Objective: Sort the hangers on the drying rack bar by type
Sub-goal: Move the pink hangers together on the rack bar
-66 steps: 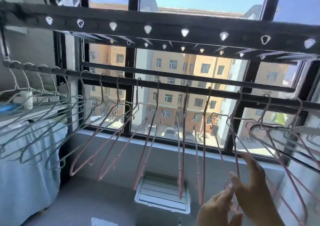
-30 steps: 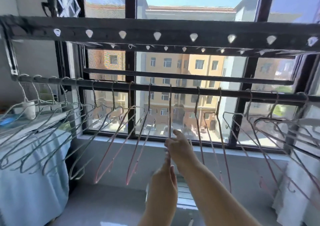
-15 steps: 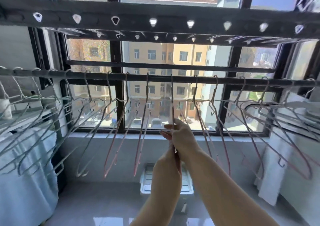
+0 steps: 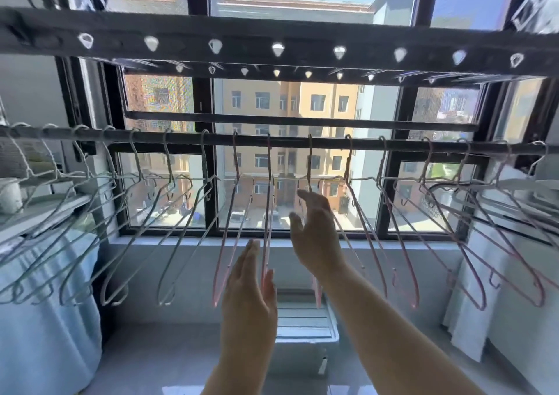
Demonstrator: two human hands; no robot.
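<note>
A dark drying rack bar [image 4: 363, 146] runs across the window at mid height. Several pale green wire hangers [image 4: 127, 228] hang on its left part. Several pink wire hangers [image 4: 402, 243] hang from the middle to the right end. My left hand [image 4: 249, 288] is raised below the bar with straight fingers beside a pink hanger [image 4: 267, 213]; whether it touches the hanger is unclear. My right hand [image 4: 314, 237] is higher, fingers loosely spread, just in front of the pink hanger [image 4: 309, 164] to the right and holding nothing.
A thick upper rack beam with holes [image 4: 272, 36] crosses overhead. A blue cloth [image 4: 45, 319] covers an appliance at the left. A white slatted box [image 4: 305, 319] sits on the floor under the window. White fabric [image 4: 472, 288] hangs at the right.
Both hands have let go of the middle pink hanger and opened. The right hand has shifted right and up; the left has dropped a little. The view has tilted slightly.
</note>
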